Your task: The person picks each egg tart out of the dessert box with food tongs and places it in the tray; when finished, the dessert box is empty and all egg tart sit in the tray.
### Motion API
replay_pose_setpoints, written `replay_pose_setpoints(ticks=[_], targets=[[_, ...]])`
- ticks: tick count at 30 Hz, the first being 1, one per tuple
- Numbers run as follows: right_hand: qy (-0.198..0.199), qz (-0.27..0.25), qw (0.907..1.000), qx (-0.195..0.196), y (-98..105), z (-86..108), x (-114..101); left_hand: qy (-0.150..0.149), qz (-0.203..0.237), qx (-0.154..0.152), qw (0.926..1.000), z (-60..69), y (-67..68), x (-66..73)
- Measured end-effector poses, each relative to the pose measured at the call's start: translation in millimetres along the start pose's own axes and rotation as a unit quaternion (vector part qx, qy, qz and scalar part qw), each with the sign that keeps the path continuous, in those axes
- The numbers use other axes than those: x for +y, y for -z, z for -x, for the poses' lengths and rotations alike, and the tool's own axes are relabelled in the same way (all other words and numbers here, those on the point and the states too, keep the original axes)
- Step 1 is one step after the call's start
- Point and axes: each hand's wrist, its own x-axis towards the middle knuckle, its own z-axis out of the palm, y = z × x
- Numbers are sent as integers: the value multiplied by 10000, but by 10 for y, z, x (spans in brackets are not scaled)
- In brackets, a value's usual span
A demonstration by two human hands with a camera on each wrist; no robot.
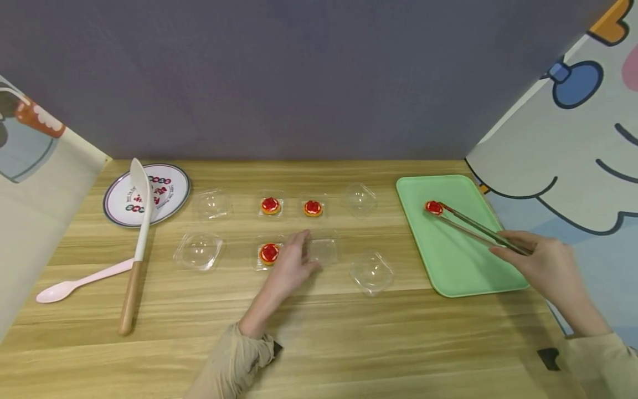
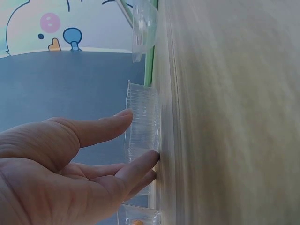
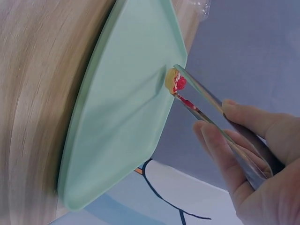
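Note:
My right hand point(image 1: 553, 269) grips metal tongs point(image 1: 478, 230) over the green tray point(image 1: 461, 266). Between the tongs' tips is a small tart point(image 3: 174, 82) with red topping and white cream, seen side-on in the right wrist view. My left hand point(image 1: 291, 260) reaches over the table with fingers fairly straight, thumb apart, beside a clear plastic box base point(image 1: 324, 251) that holds nothing. In the left wrist view the thumb and fingers are close to that box point(image 2: 143, 122); whether they touch it, I cannot tell. Just left of this hand, another tart point(image 1: 269, 253) sits in a clear box.
Two more boxed tarts point(image 1: 271, 205) stand behind. Clear domed lids point(image 1: 199, 251) lie on both sides of them. At the left are an oval plate point(image 1: 117, 199), a wooden-handled ladle point(image 1: 143, 233) resting on it and a pink spoon point(image 1: 82, 281). Walls border the table.

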Motion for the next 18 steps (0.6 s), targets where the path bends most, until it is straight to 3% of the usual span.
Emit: replay_pose_setpoints(ticks=[8,18], targets=[[-77,134,9998,-80,-21,-20,67,-123,-46,10,9999,5,-10,-16],[-93,49,9999,-135,-41,-29,96,-50,-37,-23,10000,21,-5,-13]])
